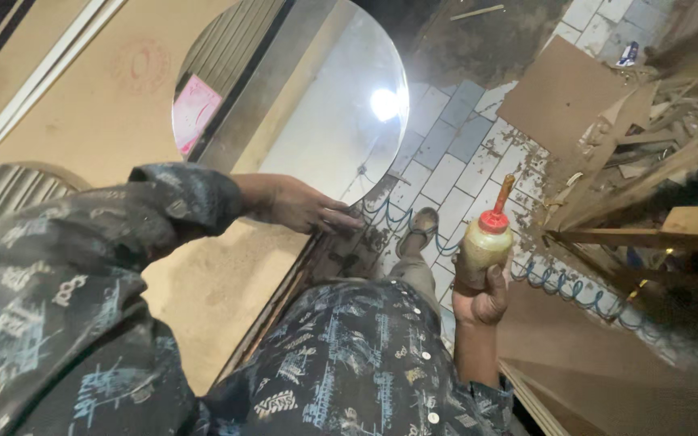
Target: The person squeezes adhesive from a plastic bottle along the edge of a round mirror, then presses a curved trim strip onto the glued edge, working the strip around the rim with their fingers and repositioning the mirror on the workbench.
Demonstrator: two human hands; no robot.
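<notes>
Holding a glue bottle (485, 242) upright, the right hand (478, 295) has its grip wrapped round the bottle's lower half, red nozzle pointing up and away from the palm. The left hand (304, 206) lies flat with fingers spread, pressing on the near rim of a round mirror (317, 105) that rests on a brown board (107, 105) on the bench.

Judging from this, the mirror is already laid in place on the board and steadied; no glue line shows around its rim, so gluing looks not yet done, though I can't be sure.

Below the bottle a blue coiled hose (559, 282) runs over the tiled floor (454, 161); a sandalled foot (418, 230) stands just left of it. Whether the nozzle is capped is too small to tell. Wood scraps (656, 97) beyond the right hand are a dim jumble, and the mirror's underside is hidden.
</notes>
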